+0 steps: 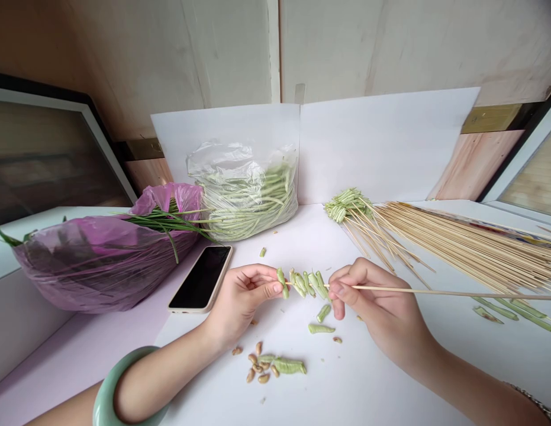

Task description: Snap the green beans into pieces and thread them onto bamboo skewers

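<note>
A white counter [364,384] fills the low part of the view, and white boards [382,142] stand up at the back of it. On the left lies a big purple bag [93,266] with long green leaves [164,222] poking out. Just beside it sits a clear bag [244,204] full of long green beans. On the right is a big pile of thin wood sticks [470,248]. Some of the sticks at the back of the pile have green bean bits [347,204] on their ends. A black phone [202,278] lies near the left hand [242,299].

The two hands are over the middle of the counter. They hold one long stick [412,289] level between them, and a row of green bean bits [305,284] sits on it between the hands. The left hand's grip is together, pinched on the bean bit at the tip of the stick. The right hand [373,302] has its grip clamped on the stick.

Below the hands lie some empty green pods [287,367] and small brown beans [256,364]. A green bangle [119,384] sits on the left wrist.
</note>
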The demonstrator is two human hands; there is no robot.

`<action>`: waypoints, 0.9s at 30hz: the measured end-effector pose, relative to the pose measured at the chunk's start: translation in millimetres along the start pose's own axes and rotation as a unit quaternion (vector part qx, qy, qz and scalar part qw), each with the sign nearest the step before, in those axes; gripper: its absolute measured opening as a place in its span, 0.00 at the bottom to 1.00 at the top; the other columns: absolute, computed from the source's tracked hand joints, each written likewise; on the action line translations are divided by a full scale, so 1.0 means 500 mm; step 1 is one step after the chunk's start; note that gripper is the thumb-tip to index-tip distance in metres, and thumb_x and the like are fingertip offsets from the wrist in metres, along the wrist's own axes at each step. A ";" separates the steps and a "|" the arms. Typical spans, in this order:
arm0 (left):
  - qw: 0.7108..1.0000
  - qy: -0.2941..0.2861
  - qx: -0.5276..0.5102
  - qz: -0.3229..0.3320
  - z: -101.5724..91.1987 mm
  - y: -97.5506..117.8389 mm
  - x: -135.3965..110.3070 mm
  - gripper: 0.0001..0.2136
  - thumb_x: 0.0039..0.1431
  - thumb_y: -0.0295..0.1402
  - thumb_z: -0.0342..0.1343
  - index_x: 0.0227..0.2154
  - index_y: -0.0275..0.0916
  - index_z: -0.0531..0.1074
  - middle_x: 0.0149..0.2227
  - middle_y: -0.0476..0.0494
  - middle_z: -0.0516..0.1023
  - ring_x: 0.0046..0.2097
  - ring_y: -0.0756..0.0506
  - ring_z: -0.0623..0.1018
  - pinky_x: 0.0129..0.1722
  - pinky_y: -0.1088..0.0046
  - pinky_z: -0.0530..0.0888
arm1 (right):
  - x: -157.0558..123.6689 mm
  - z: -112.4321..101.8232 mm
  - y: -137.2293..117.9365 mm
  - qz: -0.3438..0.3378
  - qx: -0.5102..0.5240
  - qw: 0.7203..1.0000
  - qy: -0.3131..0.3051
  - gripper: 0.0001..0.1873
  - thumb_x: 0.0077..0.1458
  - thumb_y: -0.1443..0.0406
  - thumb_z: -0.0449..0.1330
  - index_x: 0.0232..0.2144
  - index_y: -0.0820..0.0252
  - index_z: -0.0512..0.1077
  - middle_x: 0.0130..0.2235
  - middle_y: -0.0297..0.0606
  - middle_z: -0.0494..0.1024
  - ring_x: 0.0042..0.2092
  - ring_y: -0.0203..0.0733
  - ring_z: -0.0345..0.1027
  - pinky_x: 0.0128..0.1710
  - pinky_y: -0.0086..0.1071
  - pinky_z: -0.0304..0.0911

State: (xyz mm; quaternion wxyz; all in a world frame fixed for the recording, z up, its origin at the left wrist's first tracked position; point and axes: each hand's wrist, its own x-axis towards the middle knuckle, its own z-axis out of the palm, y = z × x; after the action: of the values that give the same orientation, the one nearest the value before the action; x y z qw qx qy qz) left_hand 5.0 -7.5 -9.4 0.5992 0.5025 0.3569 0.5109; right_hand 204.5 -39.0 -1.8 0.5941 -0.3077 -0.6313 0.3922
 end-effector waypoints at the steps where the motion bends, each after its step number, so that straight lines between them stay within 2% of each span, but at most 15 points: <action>1: 1.000 0.001 0.003 0.000 0.000 0.000 -0.001 0.08 0.40 0.30 0.68 0.25 0.33 0.77 0.24 0.45 0.79 0.27 0.51 0.76 0.32 0.76 0.73 | -0.002 0.000 0.003 0.003 0.003 1.000 -0.002 0.11 0.55 0.66 0.59 0.22 0.56 0.64 0.20 0.29 0.71 0.23 0.36 0.67 0.27 0.34 0.65; 6: 1.000 0.010 0.001 -0.009 0.001 0.000 -0.002 0.09 0.40 0.30 0.69 0.25 0.33 0.77 0.25 0.44 0.80 0.27 0.50 0.77 0.33 0.75 0.74 | -0.006 0.002 0.011 0.006 0.010 1.000 -0.007 0.10 0.55 0.66 0.60 0.23 0.57 0.66 0.23 0.31 0.73 0.23 0.36 0.69 0.25 0.33 0.67; 15: 0.999 0.008 -0.018 -0.025 0.006 0.002 -0.005 0.10 0.37 0.30 0.70 0.23 0.33 0.77 0.24 0.45 0.80 0.26 0.51 0.77 0.31 0.76 0.75 | -0.003 0.012 0.004 0.025 0.021 0.999 -0.037 0.12 0.55 0.66 0.59 0.22 0.56 0.62 0.19 0.30 0.72 0.23 0.39 0.71 0.24 0.35 0.68; 23: 0.999 -0.003 -0.024 -0.049 0.004 0.001 -0.009 0.10 0.37 0.30 0.70 0.22 0.33 0.76 0.22 0.45 0.80 0.25 0.51 0.77 0.30 0.76 0.75 | -0.003 0.012 0.005 0.051 0.054 0.997 -0.033 0.12 0.53 0.66 0.61 0.21 0.58 0.63 0.23 0.31 0.73 0.21 0.37 0.71 0.23 0.34 0.67; 27: 0.999 -0.007 -0.019 -0.047 0.001 0.001 -0.008 0.10 0.37 0.31 0.70 0.22 0.33 0.75 0.22 0.45 0.79 0.25 0.51 0.76 0.30 0.76 0.74 | -0.006 0.017 0.005 0.043 0.051 0.997 -0.040 0.12 0.55 0.66 0.60 0.21 0.57 0.63 0.22 0.31 0.73 0.22 0.38 0.70 0.24 0.34 0.67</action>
State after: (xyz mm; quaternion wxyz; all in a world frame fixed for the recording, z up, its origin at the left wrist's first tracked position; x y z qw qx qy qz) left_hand 4.4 -11.6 -9.2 0.6345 0.4777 0.3662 0.4850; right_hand 196.2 -41.4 -5.2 0.5658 -0.2882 -0.6199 0.4611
